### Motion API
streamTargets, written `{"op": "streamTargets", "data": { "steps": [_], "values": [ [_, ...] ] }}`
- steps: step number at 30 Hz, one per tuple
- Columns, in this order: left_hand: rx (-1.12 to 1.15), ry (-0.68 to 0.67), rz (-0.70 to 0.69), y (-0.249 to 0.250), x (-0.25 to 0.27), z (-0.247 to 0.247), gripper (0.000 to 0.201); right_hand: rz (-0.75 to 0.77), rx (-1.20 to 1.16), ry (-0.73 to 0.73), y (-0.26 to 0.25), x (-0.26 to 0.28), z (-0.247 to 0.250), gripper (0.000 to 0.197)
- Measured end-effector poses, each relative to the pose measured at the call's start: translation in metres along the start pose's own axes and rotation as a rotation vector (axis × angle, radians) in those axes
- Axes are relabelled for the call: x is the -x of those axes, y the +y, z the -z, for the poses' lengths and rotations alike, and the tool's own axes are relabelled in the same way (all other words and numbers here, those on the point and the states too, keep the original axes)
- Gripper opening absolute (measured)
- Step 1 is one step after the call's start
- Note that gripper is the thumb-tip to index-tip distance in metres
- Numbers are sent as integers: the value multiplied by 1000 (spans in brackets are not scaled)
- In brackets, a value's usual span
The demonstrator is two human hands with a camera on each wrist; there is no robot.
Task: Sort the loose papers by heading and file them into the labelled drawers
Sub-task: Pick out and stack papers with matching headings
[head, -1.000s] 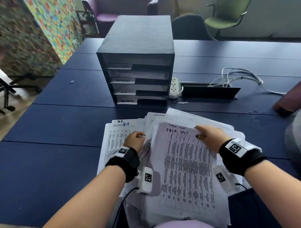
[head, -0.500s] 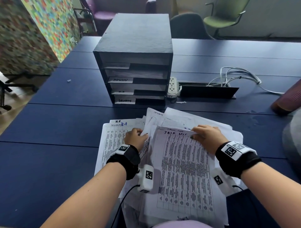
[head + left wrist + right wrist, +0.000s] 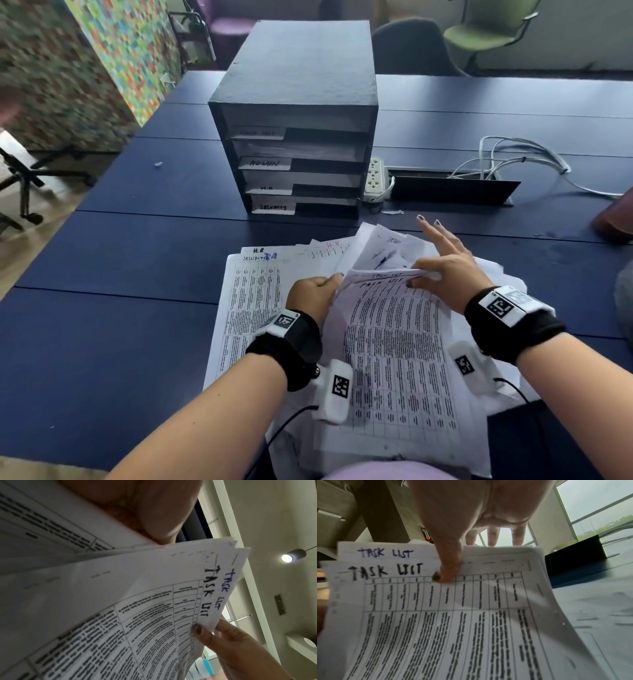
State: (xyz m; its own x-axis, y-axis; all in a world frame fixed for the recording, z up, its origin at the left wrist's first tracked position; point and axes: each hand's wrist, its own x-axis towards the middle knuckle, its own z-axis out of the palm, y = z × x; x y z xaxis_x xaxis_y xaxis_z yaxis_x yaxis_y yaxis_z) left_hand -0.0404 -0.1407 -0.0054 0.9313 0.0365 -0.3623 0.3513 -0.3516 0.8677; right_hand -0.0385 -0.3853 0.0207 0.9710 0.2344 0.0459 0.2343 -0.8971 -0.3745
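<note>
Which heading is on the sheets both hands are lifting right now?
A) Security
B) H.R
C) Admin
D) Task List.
D: the top sheet pinched by the right hand and held by the left hand reads TASK LIST, as does the sheet behind it.

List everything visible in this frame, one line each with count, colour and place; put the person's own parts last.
Task List sheets: at least two, white, lifted off the pile, held by both hands.
Loose papers: many, white, spread on the table near the person.
Drawer unit: one, black, four labelled slots, behind the papers.
Table: one, dark blue.
Power strip: one, white, right of the drawer unit.
Cables: several, white, far right.
Chairs: green, dark and purple, beyond the table.
Left hand: grips the sheets' left edge.
Right hand: thumb pinches the top edge, other fingers extended.
</note>
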Motion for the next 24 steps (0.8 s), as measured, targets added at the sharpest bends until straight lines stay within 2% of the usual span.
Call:
{"op": "streamTargets", "data": {
  "steps": [3, 7, 9, 11, 14, 18, 21, 24],
  "values": [
    [-50, -53, -11, -4, 2, -3, 26, 28, 5, -58, 0, -4, 2, 13],
    [-19, -195, -39, -7, 6, -2, 15, 30, 36, -124, -3, -5, 3, 15],
    [-55, -206, -78, -7, 4, 4, 9, 27, 11, -143, -5, -5, 3, 15],
    [-142, -159, -90, -6, -3, 10, 4, 1, -13, -161, -8, -4, 3, 20],
    [-294, -31, -31, -10, -13, 16, 23, -11, -72, -137, -13, -1, 4, 16],
    [-195, -52, 66, -14, -16, 15, 36, 31, -102, -85, -18, 3, 0, 12],
    [-117, -128, 114, -15, -17, 10, 33, 91, -124, -56, -18, 9, -2, 21],
    [-125, -162, 111, -14, -21, 8, 24, 85, -153, -67, -21, 11, 4, 21]
  ]
}}
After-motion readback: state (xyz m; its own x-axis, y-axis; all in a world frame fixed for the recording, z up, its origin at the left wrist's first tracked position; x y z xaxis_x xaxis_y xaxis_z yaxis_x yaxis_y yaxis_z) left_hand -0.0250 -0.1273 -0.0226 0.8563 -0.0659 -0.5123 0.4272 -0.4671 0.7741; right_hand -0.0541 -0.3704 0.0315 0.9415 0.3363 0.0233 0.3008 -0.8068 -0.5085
